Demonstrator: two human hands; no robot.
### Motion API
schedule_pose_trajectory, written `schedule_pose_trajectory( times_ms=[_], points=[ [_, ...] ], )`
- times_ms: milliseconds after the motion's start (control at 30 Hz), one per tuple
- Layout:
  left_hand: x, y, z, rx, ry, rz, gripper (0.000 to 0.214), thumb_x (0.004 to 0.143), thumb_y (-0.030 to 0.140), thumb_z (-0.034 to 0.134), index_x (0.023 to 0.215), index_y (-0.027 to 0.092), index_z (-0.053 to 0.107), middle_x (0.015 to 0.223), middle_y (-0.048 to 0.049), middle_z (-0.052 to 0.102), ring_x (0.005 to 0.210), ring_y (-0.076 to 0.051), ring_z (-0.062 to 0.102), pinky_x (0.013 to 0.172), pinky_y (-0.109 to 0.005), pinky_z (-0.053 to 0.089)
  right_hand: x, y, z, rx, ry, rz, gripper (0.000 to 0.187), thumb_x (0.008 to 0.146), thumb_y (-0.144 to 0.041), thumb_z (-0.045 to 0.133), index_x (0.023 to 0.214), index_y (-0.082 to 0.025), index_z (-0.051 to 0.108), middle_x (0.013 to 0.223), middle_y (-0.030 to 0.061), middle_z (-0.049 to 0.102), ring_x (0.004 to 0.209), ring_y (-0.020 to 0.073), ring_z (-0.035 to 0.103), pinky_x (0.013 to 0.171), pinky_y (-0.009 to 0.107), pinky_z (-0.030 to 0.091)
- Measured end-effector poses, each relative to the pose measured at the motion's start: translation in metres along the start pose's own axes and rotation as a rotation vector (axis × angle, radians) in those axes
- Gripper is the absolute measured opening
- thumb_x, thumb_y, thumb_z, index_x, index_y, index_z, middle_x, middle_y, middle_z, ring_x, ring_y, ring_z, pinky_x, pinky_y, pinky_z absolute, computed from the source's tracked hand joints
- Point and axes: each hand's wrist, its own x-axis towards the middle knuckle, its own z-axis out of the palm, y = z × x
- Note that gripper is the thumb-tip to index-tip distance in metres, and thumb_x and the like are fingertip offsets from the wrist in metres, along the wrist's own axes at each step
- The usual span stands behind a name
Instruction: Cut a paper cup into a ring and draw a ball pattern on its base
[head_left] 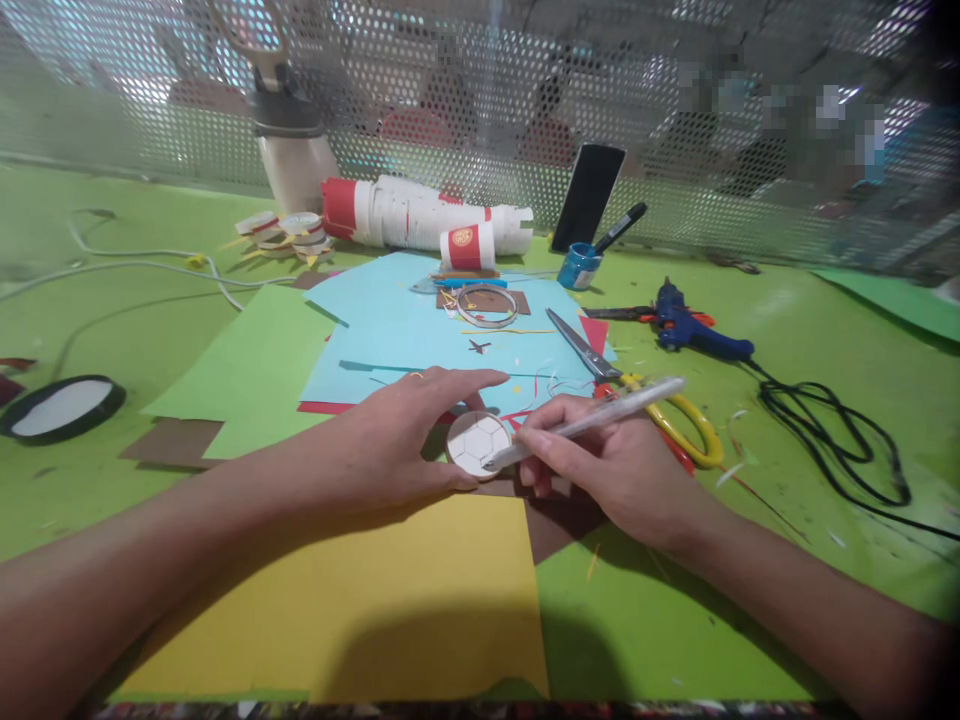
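Note:
A small round white disc (478, 444) with dark soccer-ball lines and a tan rim lies in front of me. My left hand (397, 435) steadies it, thumb at its lower edge and the other fingers arched around its far left side. In my right hand (592, 450) is a slim pen with a pale, clear barrel (630, 400), pinched between thumb and fingers. The pen's tip rests on the lower right of the disc's face. Beneath the hands are yellow paper (360, 590) and brown card (562, 525).
Yellow-handled scissors (701, 440) lie just beyond my right hand. Farther right is a blue glue gun (697, 335) with a coiled black cord (840, 440). Light blue sheets (405, 330), stacked paper cups (420, 215), a blue jar (579, 268) and a propped phone (590, 195) stand behind.

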Motion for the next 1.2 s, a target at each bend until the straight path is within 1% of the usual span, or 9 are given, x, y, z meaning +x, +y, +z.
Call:
schedule_pose_trajectory(
  times_ms=[200, 333, 467, 567, 667, 833, 1067, 1200],
  points=[
    [0.0003, -0.0002, -0.0002, -0.005, 0.010, 0.014, 0.072, 0.076, 0.037, 0.069, 0.142, 0.034, 0.040, 0.135, -0.0009, 0.056, 0.114, -0.024, 0.059, 0.095, -0.038, 0.048, 0.0000, 0.0010, 0.0011, 0.050, 0.008, 0.005, 0.014, 0.089, -0.027, 0.060, 0.083, -0.015, 0.061, 0.062, -0.0025, 0.065, 0.055, 0.0052, 0.057, 0.054, 0.015, 0.049],
    [-0.0001, 0.0009, -0.0007, -0.012, 0.008, 0.009, 0.072, 0.076, 0.036, 0.069, 0.141, 0.035, 0.040, 0.137, -0.0007, 0.056, 0.115, -0.024, 0.058, 0.095, -0.038, 0.048, 0.0007, 0.0005, 0.0025, 0.024, 0.020, 0.005, 0.014, 0.089, -0.028, 0.060, 0.082, -0.016, 0.062, 0.062, -0.0023, 0.064, 0.055, 0.0063, 0.057, 0.054, 0.017, 0.049],
    [-0.0002, 0.0020, -0.0009, -0.013, 0.013, 0.003, 0.072, 0.075, 0.036, 0.070, 0.141, 0.033, 0.042, 0.135, -0.0030, 0.057, 0.114, -0.026, 0.059, 0.095, -0.039, 0.049, 0.0003, -0.0007, 0.0026, -0.001, 0.017, 0.006, 0.014, 0.087, -0.030, 0.062, 0.083, -0.017, 0.063, 0.064, -0.0010, 0.065, 0.055, 0.0081, 0.057, 0.054, 0.020, 0.050],
    [-0.0001, 0.0021, -0.0010, -0.007, 0.012, 0.012, 0.072, 0.075, 0.035, 0.070, 0.141, 0.032, 0.042, 0.136, -0.0032, 0.056, 0.116, -0.027, 0.058, 0.095, -0.040, 0.049, -0.0002, -0.0020, 0.0020, -0.001, 0.009, 0.013, 0.014, 0.086, -0.029, 0.063, 0.080, -0.017, 0.062, 0.062, -0.0010, 0.065, 0.054, 0.0087, 0.057, 0.054, 0.021, 0.050],
    [0.0001, 0.0021, -0.0011, 0.004, 0.006, 0.016, 0.072, 0.075, 0.034, 0.069, 0.141, 0.032, 0.041, 0.137, -0.0028, 0.055, 0.116, -0.026, 0.057, 0.096, -0.040, 0.049, -0.0005, -0.0023, 0.0009, 0.015, -0.004, 0.016, 0.013, 0.085, -0.027, 0.063, 0.077, -0.017, 0.061, 0.060, -0.0015, 0.064, 0.053, 0.0089, 0.057, 0.053, 0.021, 0.049],
    [0.0005, 0.0029, -0.0015, 0.011, -0.003, 0.004, 0.073, 0.074, 0.031, 0.069, 0.141, 0.033, 0.041, 0.137, -0.0021, 0.055, 0.116, -0.026, 0.057, 0.095, -0.040, 0.048, -0.0002, -0.0001, 0.0000, 0.046, -0.010, 0.013, 0.013, 0.088, -0.028, 0.061, 0.081, -0.017, 0.060, 0.062, -0.0017, 0.064, 0.054, 0.0076, 0.056, 0.055, 0.020, 0.049],
    [0.0005, 0.0033, -0.0002, -0.001, 0.012, 0.007, 0.071, 0.075, 0.037, 0.070, 0.141, 0.032, 0.042, 0.136, -0.0026, 0.056, 0.114, -0.026, 0.059, 0.096, -0.039, 0.049, 0.0007, 0.0008, 0.0026, 0.038, 0.015, 0.011, 0.016, 0.087, -0.031, 0.063, 0.081, -0.017, 0.061, 0.064, -0.0012, 0.064, 0.055, 0.0080, 0.056, 0.056, 0.020, 0.049],
    [-0.0004, 0.0029, 0.0002, -0.002, 0.026, 0.016, 0.070, 0.076, 0.037, 0.069, 0.140, 0.032, 0.043, 0.135, -0.0033, 0.057, 0.114, -0.026, 0.059, 0.095, -0.039, 0.049, -0.0004, -0.0005, 0.0028, 0.037, 0.014, 0.017, 0.015, 0.086, -0.032, 0.063, 0.081, -0.017, 0.061, 0.064, -0.0013, 0.064, 0.055, 0.0084, 0.057, 0.056, 0.021, 0.050]
  ],
)
